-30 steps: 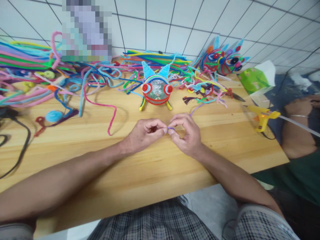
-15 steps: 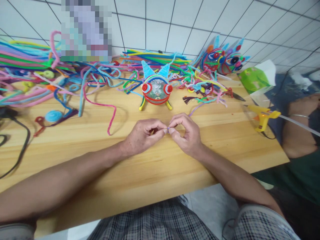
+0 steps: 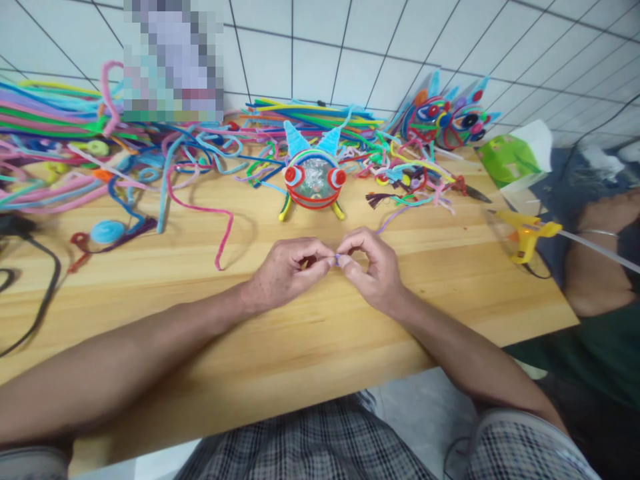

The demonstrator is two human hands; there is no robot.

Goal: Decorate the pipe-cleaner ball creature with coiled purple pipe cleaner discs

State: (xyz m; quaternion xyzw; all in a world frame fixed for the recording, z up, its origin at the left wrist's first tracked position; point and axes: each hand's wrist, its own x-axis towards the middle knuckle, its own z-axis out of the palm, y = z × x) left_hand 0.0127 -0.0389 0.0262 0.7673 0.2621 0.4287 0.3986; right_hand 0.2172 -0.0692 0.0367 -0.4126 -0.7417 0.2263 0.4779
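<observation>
"So, what fills the view, taking the hands as the middle of the clock?"

"The wooden table (image 3: 280,347), biggest of all. A heap of fuzzy sticks (image 3: 310,117) stretches across its far side, from 10 o'clock round to 1. Another person's arm (image 3: 595,267) is out at 3."

"And the two hands?"

"Both rest low over the table, fingers curled. The left hand (image 3: 283,273) pinches narrowly, thumb against finger; the right hand (image 3: 375,270) does the same, meeting it tip to tip. They hold the purple stick (image 3: 339,260) between them."

"What stands nearby?"

"A round figure (image 3: 314,180) with blue ears and red eyes, upright between 11 and 12 o'clock. Two similar figures sit between 1 and 2, by the wall. The yellow glue gun (image 3: 525,237) lies at 3, near the table's right edge, and a bent pink stick (image 3: 225,233) at 9."

"Anything different from a second ago?"

"Only small things. Back then a longer bit of purple showed between the fingertips; now just a short bit does, and the tips are closer together. The figure, glue gun and pink stick haven't moved."

"And the smallest piece?"

"A thin purple length (image 3: 393,219) showing past the right hand, at 2 o'clock. I can't tell whether it joins the pinched part."
</observation>
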